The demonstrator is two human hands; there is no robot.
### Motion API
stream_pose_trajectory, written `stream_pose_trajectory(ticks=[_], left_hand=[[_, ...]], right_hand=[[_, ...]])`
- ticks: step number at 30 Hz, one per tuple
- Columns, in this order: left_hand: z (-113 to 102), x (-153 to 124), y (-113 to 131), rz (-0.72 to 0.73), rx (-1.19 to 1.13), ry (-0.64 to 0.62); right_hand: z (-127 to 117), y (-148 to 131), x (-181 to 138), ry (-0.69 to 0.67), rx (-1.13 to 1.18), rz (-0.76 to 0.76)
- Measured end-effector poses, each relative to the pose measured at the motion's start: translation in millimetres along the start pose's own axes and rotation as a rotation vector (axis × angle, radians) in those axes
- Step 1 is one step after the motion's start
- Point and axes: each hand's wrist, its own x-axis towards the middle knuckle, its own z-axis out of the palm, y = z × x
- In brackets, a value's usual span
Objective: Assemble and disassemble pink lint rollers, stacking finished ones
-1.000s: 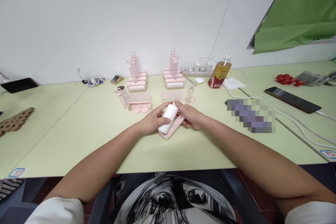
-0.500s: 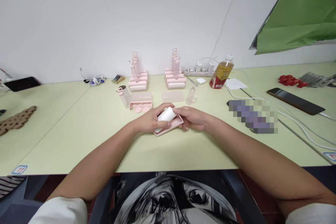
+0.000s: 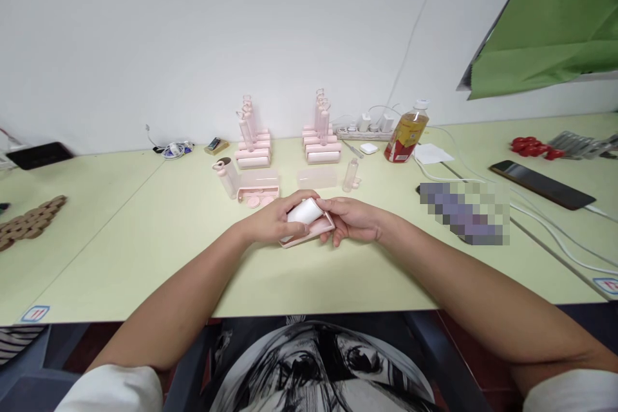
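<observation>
At the middle of the table's near half, my left hand [image 3: 270,219] wraps round a white roll [image 3: 305,212], which looks like a lint roller's paper roll. Its thumb lies across the front of the roll. The roll sits tilted over an open pink case [image 3: 319,228], which the left hand also touches. My right hand [image 3: 356,217] is closed at the right end, its thumb against the roll's end and its fingers by the case's end. The fingertips behind the roll are hidden.
Behind my hands lie an open pink case [image 3: 258,193] with round parts, a clear lid [image 3: 317,178] and a small handled piece [image 3: 351,175]. Pink roller sets [image 3: 254,158] stand in two rows. A drink bottle [image 3: 406,134], a power strip [image 3: 364,134] and a phone [image 3: 541,184] are to the right.
The roll and case have shifted slightly left in my hands. My right fingers have moved a little below the case's right end. The rest stays in place.
</observation>
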Motion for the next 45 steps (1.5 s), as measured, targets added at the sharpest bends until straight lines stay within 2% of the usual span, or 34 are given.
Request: stream_pose_trajectory(ticks=[11,20,30,33,36,45], left_hand=[[3,3,11,0.217,0.151,0.010],[4,4,13,0.174,0.234,0.047],[-2,2,15,0.202,0.285,0.041],[0,1,15,0.202,0.304,0.020],[3,3,13,0.173,0.299,0.054],[3,4,9,0.145,0.326,0.136]], right_hand=[[-1,1,0,0.042,-0.041,-0.108],[10,2,-1,0.124,-0.092,-0.179],[23,-1,-5,0.180,-0.110,-0.224],[22,-1,-5,0.178,-0.101,-0.233],[17,0,-3,0.230,-0.119,-0.248],[12,6,0,0.284,-0.269,-0.508]])
